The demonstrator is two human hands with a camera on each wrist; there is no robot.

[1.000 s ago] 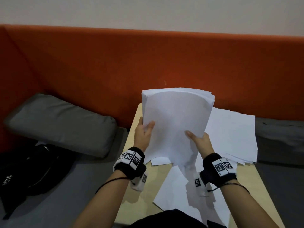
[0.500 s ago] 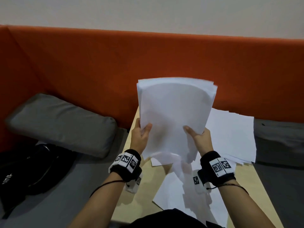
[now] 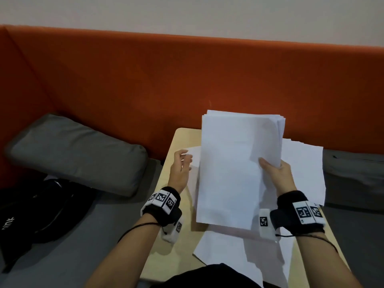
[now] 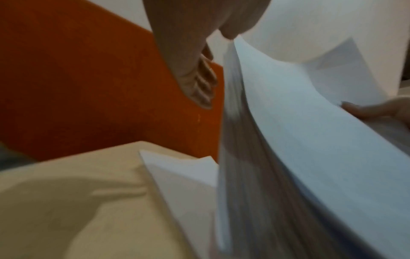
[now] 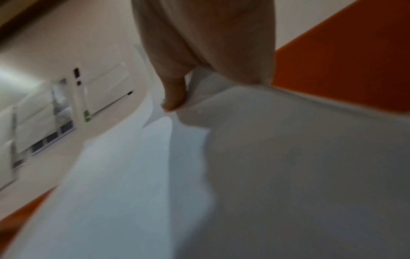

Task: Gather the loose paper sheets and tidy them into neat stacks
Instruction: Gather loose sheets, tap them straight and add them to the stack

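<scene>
A thick stack of white paper (image 3: 232,173) stands nearly upright over the beige table (image 3: 178,142). My right hand (image 3: 274,169) grips its right edge, thumb on the front face. In the right wrist view the thumb (image 5: 175,94) presses on the stack (image 5: 288,157). My left hand (image 3: 180,163) hovers just left of the stack, fingers relaxed, holding nothing. The left wrist view shows its fingers (image 4: 199,84) apart from the stack's edge (image 4: 233,140). Loose sheets lie on the table: a spread pile (image 3: 303,173) at the right, more sheets (image 3: 228,252) near me, and one sheet (image 4: 182,175) at the left.
An orange backrest (image 3: 187,80) rises right behind the table. A grey cushion (image 3: 76,150) and a black bag (image 3: 37,208) lie on the bench to the left. Another grey cushion (image 3: 353,175) sits at the right.
The stack has come down and shifted to the right. My left hand has let go of its left edge and moved off; my right hand still holds it.
</scene>
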